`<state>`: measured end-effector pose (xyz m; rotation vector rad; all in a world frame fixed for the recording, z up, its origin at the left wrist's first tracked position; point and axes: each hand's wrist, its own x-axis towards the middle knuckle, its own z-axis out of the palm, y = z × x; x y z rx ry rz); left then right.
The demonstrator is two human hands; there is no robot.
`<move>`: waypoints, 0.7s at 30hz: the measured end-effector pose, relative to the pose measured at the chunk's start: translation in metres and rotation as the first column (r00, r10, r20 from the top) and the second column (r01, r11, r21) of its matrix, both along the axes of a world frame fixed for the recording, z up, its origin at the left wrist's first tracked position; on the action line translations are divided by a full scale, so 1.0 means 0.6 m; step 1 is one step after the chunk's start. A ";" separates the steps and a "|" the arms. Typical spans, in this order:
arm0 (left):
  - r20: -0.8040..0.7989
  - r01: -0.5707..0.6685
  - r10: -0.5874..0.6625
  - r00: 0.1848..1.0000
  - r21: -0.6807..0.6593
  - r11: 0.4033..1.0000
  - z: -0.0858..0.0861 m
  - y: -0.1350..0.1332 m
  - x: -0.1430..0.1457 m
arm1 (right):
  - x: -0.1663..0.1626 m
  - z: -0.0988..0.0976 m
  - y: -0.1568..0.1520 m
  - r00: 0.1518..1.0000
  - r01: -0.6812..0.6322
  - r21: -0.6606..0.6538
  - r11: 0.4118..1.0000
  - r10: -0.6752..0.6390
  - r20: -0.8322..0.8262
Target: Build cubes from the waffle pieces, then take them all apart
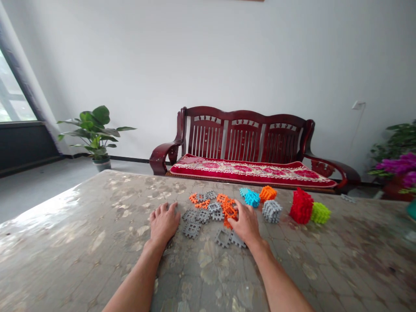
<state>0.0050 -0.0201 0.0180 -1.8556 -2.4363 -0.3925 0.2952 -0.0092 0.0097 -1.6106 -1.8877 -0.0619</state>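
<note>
Flat on the patterned tabletop, my left hand [165, 223] rests with its fingers spread, holding nothing. Just right of it lie several grey interlocking tiles [191, 229]. My right hand [246, 223] has its thumb and fingers around the edge of an orange interlocking tile [230, 212]. More orange tiles [203, 203] are mixed with grey ones between and beyond the hands. Partly under my right hand is a grey tile [238, 240], beside a grey square frame piece [223, 238].
Right of my right hand stand stacks of tiles: blue [252, 198], orange [268, 193], grey [272, 211], red [301, 206] and lime green [321, 212]. A wooden bench [245, 134] stands behind the table [81, 260]. Potted plants [97, 130] flank it.
</note>
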 end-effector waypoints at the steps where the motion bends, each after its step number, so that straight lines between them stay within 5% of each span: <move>1: 0.000 0.000 0.000 1.000 0.001 1.000 -0.001 0.000 0.000 | -0.002 0.002 -0.001 1.000 -0.004 0.023 1.000 0.004 -0.017; 7: 0.001 0.003 -0.003 1.000 0.015 1.000 -0.006 0.003 -0.004 | 0.002 0.034 0.000 0.982 0.009 0.180 0.984 0.026 -0.189; 14: -0.011 -0.002 0.002 1.000 0.028 1.000 -0.005 0.002 -0.003 | 0.088 0.089 0.049 0.899 0.269 0.078 0.960 -0.221 -0.378; 21: 0.002 0.002 -0.003 1.000 0.036 0.999 -0.007 0.004 -0.005 | 0.172 0.119 0.095 0.908 0.386 0.004 0.922 -0.380 -0.177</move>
